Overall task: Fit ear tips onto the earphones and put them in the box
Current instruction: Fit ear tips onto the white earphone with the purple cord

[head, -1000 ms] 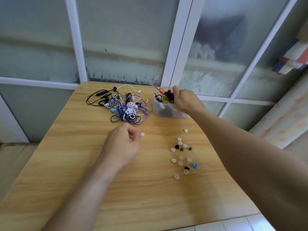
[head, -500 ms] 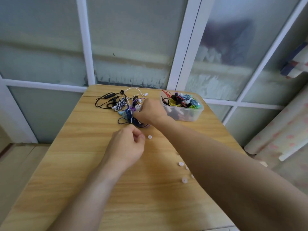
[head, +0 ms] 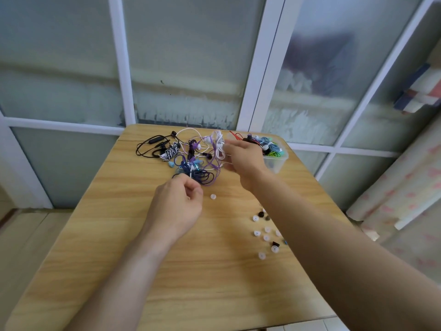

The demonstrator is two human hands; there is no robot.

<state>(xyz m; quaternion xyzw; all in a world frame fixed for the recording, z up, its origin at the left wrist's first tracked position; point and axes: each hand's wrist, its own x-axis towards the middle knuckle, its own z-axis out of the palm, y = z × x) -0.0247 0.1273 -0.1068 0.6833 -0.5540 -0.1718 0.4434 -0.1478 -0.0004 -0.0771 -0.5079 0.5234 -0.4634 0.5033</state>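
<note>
Soft daylight through frosted panes, faint shadows, wide-angle edge bending

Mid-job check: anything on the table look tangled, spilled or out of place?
Yes. The unboxed earphones lie in one knotted heap of cords behind the left hand. Loose ear tips are scattered across the table, and one ear tip sits apart from them.

Zebra-striped earphones (head: 171, 152), purple cord (head: 210, 167), white cord (head: 219, 144).

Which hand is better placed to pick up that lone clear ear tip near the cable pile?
Left. The left hand sits right beside the lone ear tip, while the right hand grips white earphones.
</note>
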